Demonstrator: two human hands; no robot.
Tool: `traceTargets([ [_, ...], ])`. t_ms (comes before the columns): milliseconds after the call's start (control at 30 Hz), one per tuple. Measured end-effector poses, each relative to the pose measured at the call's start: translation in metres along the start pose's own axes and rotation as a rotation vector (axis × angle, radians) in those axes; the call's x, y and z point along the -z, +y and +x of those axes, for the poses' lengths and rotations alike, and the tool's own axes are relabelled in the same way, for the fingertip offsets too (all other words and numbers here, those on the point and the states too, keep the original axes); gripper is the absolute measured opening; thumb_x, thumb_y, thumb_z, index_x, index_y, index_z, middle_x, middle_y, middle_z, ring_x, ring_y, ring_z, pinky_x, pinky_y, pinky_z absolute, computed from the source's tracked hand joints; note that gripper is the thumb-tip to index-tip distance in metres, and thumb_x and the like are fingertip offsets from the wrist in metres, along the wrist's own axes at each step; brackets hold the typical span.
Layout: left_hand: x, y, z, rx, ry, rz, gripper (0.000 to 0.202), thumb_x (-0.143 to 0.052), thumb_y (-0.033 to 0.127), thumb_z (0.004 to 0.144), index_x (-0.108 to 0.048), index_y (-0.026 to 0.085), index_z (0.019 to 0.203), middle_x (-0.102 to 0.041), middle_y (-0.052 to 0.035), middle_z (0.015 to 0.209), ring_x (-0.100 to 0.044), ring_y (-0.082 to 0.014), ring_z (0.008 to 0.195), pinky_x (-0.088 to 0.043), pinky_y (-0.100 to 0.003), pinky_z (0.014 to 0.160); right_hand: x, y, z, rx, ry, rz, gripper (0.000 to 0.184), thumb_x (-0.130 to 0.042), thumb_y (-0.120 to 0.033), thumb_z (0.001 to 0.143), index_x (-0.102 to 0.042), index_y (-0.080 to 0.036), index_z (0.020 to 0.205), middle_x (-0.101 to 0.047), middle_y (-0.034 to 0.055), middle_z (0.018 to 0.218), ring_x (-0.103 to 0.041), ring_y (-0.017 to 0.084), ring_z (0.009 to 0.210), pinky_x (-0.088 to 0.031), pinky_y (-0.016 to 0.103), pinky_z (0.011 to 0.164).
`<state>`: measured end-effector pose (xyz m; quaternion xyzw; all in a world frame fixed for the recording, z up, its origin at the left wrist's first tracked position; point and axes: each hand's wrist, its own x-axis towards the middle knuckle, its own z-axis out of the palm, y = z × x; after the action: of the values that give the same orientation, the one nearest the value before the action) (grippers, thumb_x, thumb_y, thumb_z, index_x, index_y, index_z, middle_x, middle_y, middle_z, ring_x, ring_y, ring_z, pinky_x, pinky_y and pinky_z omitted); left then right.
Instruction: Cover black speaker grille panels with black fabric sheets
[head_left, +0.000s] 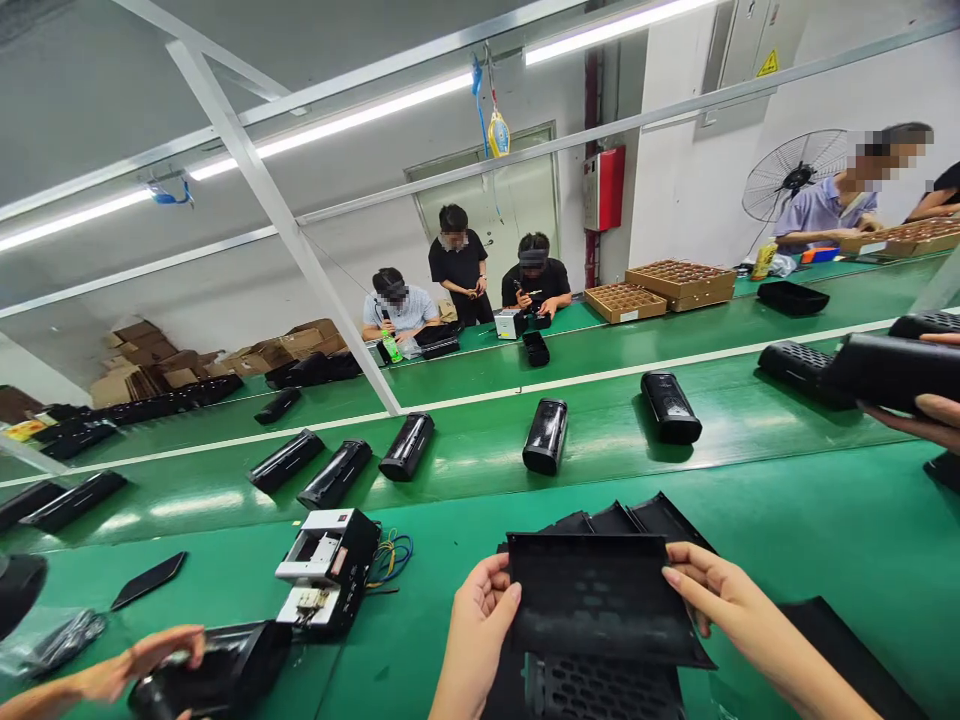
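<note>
A black rectangular plastic panel (600, 600) is held up in front of me, tilted slightly. My left hand (486, 610) grips its left edge with thumb and fingers. At the opposite edge, my right hand (709, 590) pinches the panel between thumb and fingers. Below it, partly covered, lies a black perforated grille piece (607, 690) on the green table. Behind the panel, more black panels (660, 520) are stacked and partly hidden. Another black sheet-like panel (855, 660) lies right of my right forearm.
A white and black bench machine (330, 570) with coiled wires stands at left. Nearby, a co-worker's hand (161, 655) handles a black housing (240, 670). Black housings, including one centrally placed housing (546, 437), sit along the green conveyor (465, 450). At right, another person's hands (919, 415) hold a black housing.
</note>
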<state>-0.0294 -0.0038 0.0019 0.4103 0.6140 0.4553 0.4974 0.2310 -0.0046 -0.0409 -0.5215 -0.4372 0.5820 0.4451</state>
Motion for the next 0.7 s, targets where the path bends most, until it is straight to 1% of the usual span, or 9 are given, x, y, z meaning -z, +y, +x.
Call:
traceTargets([
  [100, -0.002, 0.0, 0.0, 0.063, -0.055, -0.035, 0.046, -0.069, 0.038, 0.05, -0.057, 0.016, 0.089, -0.053, 0.0011, 0.066, -0.049, -0.0079, 0.059, -0.04, -0.018, 0.055, 0.0, 0.006, 0.0, -0.045, -0.026, 0.081, 0.034, -0.057, -0.043, 0.065, -0.05, -0.017, 0.085, -0.04, -0.0081, 0.049, -0.037, 0.007, 0.041, -0.035, 0.021, 0.039],
  [200, -0.002, -0.011, 0.009, 0.158, -0.147, -0.079, 0.046, -0.063, 0.042, 0.057, -0.054, 0.016, 0.094, -0.054, -0.0005, 0.072, -0.047, -0.0058, 0.053, -0.035, -0.017, 0.047, 0.007, 0.024, 0.005, -0.132, 0.002, 0.241, 0.033, -0.063, -0.039, 0.061, -0.052, -0.016, 0.082, -0.044, -0.0075, 0.052, -0.04, 0.006, 0.043, -0.034, 0.018, 0.04],
  [267, 0.001, -0.027, 0.021, 0.201, -0.161, -0.015, 0.045, -0.056, 0.044, 0.063, -0.052, 0.016, 0.098, -0.055, -0.0039, 0.082, -0.05, -0.0071, 0.056, -0.036, -0.018, 0.047, 0.02, 0.044, 0.016, -0.169, 0.12, 0.354, 0.036, -0.067, -0.037, 0.057, -0.053, -0.016, 0.083, -0.05, -0.0057, 0.054, -0.043, 0.006, 0.044, -0.035, 0.019, 0.04],
  [333, 0.006, -0.049, 0.037, 0.204, -0.113, 0.212, 0.042, -0.047, 0.043, 0.068, -0.05, 0.016, 0.101, -0.056, -0.0073, 0.092, -0.055, -0.0104, 0.064, -0.04, -0.02, 0.051, 0.042, 0.068, 0.031, -0.183, 0.326, 0.428, 0.04, -0.071, -0.033, 0.051, -0.053, -0.016, 0.082, -0.054, -0.0035, 0.055, -0.047, 0.009, 0.044, -0.037, 0.021, 0.04],
  [400, 0.012, -0.072, 0.053, 0.173, -0.043, 0.461, 0.04, -0.047, 0.037, 0.069, -0.05, 0.013, 0.101, -0.055, -0.0101, 0.098, -0.056, -0.0144, 0.077, -0.043, -0.023, 0.062, 0.069, 0.092, 0.049, -0.197, 0.496, 0.445, 0.04, -0.073, -0.028, 0.045, -0.052, -0.016, 0.077, -0.054, -0.0026, 0.054, -0.049, 0.011, 0.044, -0.04, 0.023, 0.041],
  [467, 0.017, -0.092, 0.066, 0.153, 0.001, 0.602, 0.039, -0.052, 0.029, 0.065, -0.051, 0.009, 0.099, -0.053, -0.0128, 0.102, -0.052, -0.0176, 0.092, -0.041, -0.023, 0.075, 0.095, 0.112, 0.065, -0.213, 0.652, 0.448, 0.035, -0.072, -0.025, 0.046, -0.047, -0.019, 0.071, -0.052, -0.0037, 0.052, -0.048, 0.01, 0.041, -0.04, 0.024, 0.04],
  [533, 0.019, -0.105, 0.076, 0.165, 0.034, 0.687, 0.04, -0.054, 0.02, 0.063, -0.051, 0.006, 0.1, -0.05, -0.015, 0.106, -0.046, -0.0199, 0.102, -0.035, -0.025, 0.086, 0.117, 0.129, 0.075, -0.239, 0.798, 0.439, 0.03, -0.068, -0.024, 0.053, -0.042, -0.02, 0.067, -0.048, -0.0055, 0.05, -0.045, 0.01, 0.037, -0.039, 0.024, 0.039],
  [600, 0.017, -0.115, 0.084, 0.194, 0.068, 0.779, 0.042, -0.052, 0.013, 0.064, -0.048, 0.004, 0.105, -0.048, -0.017, 0.109, -0.043, -0.0224, 0.106, -0.029, -0.029, 0.092, 0.131, 0.144, 0.082, -0.28, 0.909, 0.419, 0.021, -0.061, -0.025, 0.064, -0.041, -0.02, 0.07, -0.044, -0.0071, 0.05, -0.043, 0.009, 0.036, -0.039, 0.024, 0.039],
  [700, 0.011, -0.121, 0.095, 0.239, 0.105, 0.869, 0.047, -0.054, 0.011, 0.064, -0.044, 0.003, 0.11, -0.046, -0.0189, 0.111, -0.042, -0.0254, 0.107, -0.026, -0.034, 0.095, 0.144, 0.164, 0.087, -0.347, 0.977, 0.37, 0.013, -0.048, -0.027, 0.078, -0.045, -0.016, 0.084, -0.044, -0.0063, 0.058, -0.044, 0.007, 0.042, -0.041, 0.022, 0.041],
])
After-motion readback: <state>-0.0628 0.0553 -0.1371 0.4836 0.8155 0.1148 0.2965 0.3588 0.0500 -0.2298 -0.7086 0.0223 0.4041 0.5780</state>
